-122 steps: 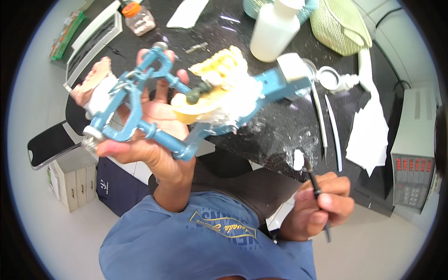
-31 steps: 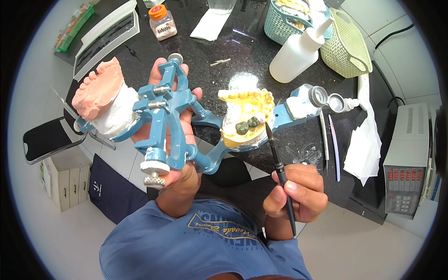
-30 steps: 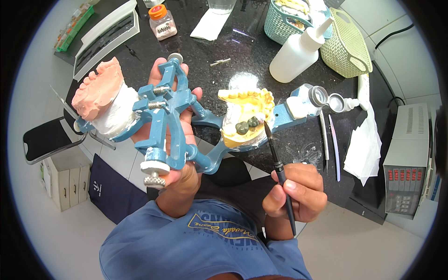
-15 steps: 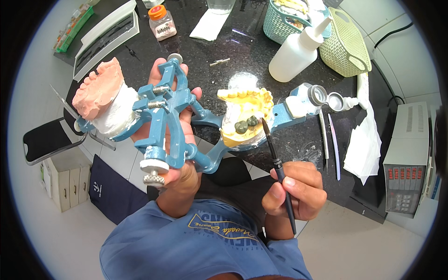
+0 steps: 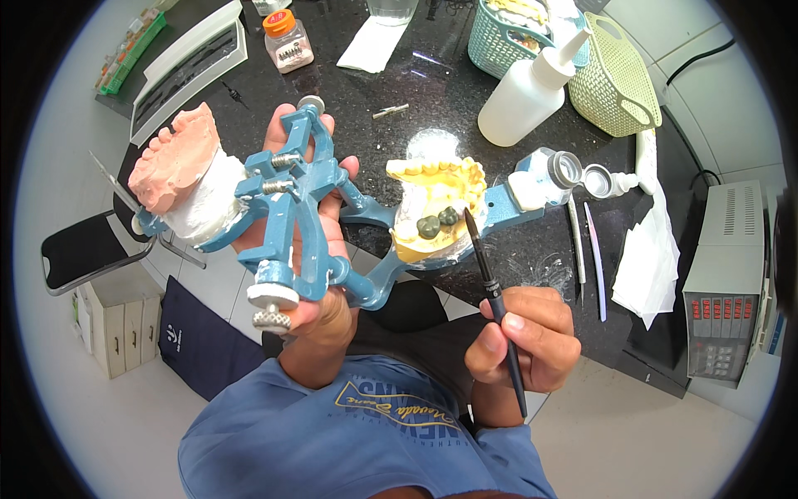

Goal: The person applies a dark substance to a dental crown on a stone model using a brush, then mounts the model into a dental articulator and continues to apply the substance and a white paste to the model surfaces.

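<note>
My left hand (image 5: 328, 320) is wrapped round a blue dental articulator (image 5: 307, 200), which lies opened out across the palm. A pink dental cast (image 5: 176, 158) on white plaster is fixed to its left arm. On its right arm sits a yellow dental cast (image 5: 428, 244) with two dark green crowns (image 5: 438, 220) side by side on it. My right hand (image 5: 528, 341) pinches a thin black brush (image 5: 496, 301) like a pen. The brush's pointed tip is at the right edge of the yellow cast, close to the crowns; whether it touches I cannot tell.
Beyond the articulator stand a white squeeze bottle (image 5: 519, 104), a blue basket (image 5: 503, 50), a green basket (image 5: 615, 79) and an orange-lidded jar (image 5: 288, 41). Small open jars (image 5: 565, 169), two slim tools (image 5: 595, 258) and tissues (image 5: 648, 270) lie right, near a grey machine (image 5: 725, 266).
The brush and right hand have shifted very slightly left. The articulator and left hand have barely moved.
</note>
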